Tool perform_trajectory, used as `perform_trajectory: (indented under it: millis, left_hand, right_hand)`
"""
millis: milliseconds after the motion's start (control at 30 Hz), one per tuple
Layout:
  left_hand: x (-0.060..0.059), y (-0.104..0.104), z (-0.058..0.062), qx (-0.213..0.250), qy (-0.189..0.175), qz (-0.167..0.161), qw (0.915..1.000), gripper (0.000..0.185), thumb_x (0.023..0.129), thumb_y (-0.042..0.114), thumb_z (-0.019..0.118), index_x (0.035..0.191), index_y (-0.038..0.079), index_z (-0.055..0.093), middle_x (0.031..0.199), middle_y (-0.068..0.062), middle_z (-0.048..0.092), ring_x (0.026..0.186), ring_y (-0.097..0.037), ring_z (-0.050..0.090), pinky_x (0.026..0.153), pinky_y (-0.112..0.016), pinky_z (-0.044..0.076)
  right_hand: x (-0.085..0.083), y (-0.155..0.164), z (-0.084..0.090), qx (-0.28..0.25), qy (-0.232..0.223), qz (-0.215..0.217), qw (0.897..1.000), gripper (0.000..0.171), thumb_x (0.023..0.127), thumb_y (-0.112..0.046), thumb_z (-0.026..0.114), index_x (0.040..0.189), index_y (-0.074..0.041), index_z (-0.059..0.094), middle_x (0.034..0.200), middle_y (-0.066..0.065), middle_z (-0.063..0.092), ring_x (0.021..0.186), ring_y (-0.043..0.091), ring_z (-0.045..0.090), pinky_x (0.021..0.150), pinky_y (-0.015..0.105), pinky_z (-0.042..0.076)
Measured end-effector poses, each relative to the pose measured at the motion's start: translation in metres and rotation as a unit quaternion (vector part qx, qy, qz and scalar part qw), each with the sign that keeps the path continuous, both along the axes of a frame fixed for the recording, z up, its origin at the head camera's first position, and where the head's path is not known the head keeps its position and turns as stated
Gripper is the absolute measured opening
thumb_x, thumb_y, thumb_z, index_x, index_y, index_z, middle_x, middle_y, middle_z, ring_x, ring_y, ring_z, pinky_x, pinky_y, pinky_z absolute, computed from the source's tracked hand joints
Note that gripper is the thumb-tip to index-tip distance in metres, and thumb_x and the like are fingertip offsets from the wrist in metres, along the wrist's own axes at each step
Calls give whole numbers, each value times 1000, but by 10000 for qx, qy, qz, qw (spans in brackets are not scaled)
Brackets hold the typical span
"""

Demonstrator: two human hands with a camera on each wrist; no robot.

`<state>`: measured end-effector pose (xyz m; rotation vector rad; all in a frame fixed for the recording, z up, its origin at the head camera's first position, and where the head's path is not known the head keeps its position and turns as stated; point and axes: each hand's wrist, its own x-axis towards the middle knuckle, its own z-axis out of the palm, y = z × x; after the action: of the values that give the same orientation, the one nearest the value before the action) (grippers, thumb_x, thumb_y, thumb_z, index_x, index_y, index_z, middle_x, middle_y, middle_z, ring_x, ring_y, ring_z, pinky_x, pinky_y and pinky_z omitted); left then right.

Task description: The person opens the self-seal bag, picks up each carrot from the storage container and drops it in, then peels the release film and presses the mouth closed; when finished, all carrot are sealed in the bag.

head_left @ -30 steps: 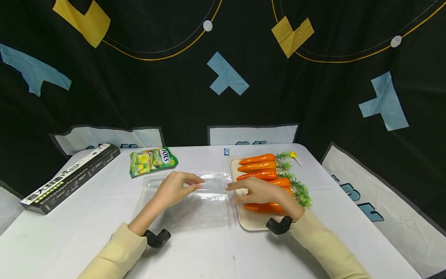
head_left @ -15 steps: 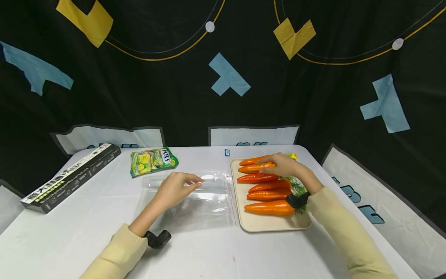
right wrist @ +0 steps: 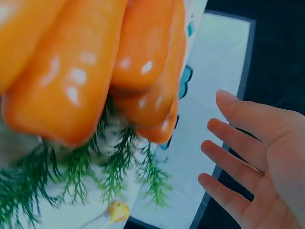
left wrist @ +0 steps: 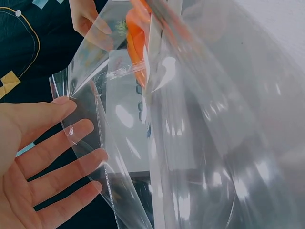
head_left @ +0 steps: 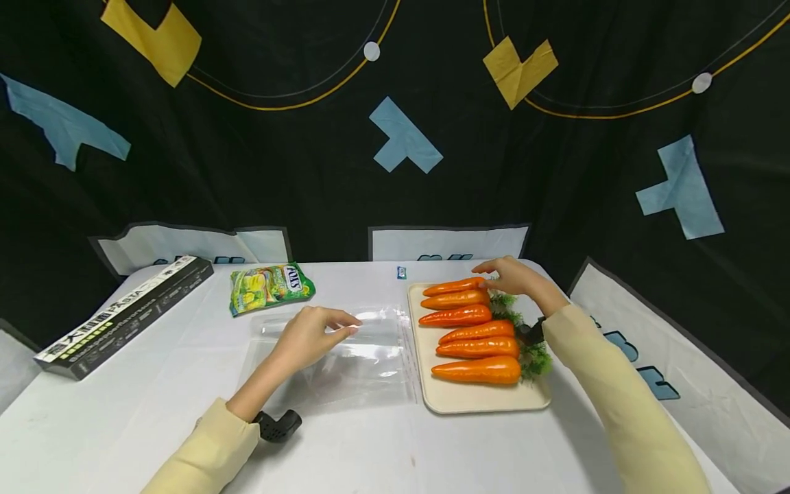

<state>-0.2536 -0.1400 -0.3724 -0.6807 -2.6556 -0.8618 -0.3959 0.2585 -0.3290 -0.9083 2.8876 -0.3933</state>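
My left hand [head_left: 310, 336] pinches the upper edge of a clear plastic bag [head_left: 364, 374] between thumb and forefinger. In the left wrist view the bag [left wrist: 205, 157] is drawn to a point at the fingertips, with the other fingers spread beside the film. Several orange carrots [head_left: 476, 370] with green tops lie in a row on a beige tray [head_left: 453, 399]. My right hand [head_left: 515, 278] is over the green end of the farthest carrot [head_left: 453, 286]. In the right wrist view its fingers [right wrist: 233, 155] are spread apart, with nothing in them, beside the carrots' thick ends.
A green candy bag [head_left: 269, 287] lies behind the plastic bag. A long black pasta box [head_left: 126, 312] stands at the left table edge. One small blue wrapped piece [head_left: 401, 272] sits at the back. Near the carrot tops is a small yellow item [right wrist: 117, 211].
My right hand has left the plastic bag's right edge and moved back and right across the tray to the farthest carrot's top. The left hand stays in place with the bag.
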Motion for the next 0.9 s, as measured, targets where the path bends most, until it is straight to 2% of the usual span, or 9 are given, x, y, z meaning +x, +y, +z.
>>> perform_trajectory:
  millis: [400,667,900]
  left_hand:
    - [1,-2,0,40,-15,-47,10000,15,88,22,72,100,17,77,98,3,73,85,-17,67,71,-37,53]
    - [1,-2,-1,71,-38,-104,9999,15,88,21,72,100,16,77,99,3,73,86,-17,67,74,-38,53]
    - [0,-1,-1,43,-20,-128,9999,15,88,22,72,101,17,77,98,3,73,86,-19,68,74,-38,53]
  right_hand:
    - [-21,-2,-12,386,-76,-36,9992,38,93,0,60,131,1,58,130,21,57,121,41,50,98,51,43]
    - [-30,-1,-19,378,1,-41,9993,37,92,0,62,128,1,60,128,22,58,120,42,51,98,53,42]
    - [-37,0,-22,453,-189,-188,9986,39,91,3,63,129,-4,62,128,20,59,120,40,51,98,52,42]
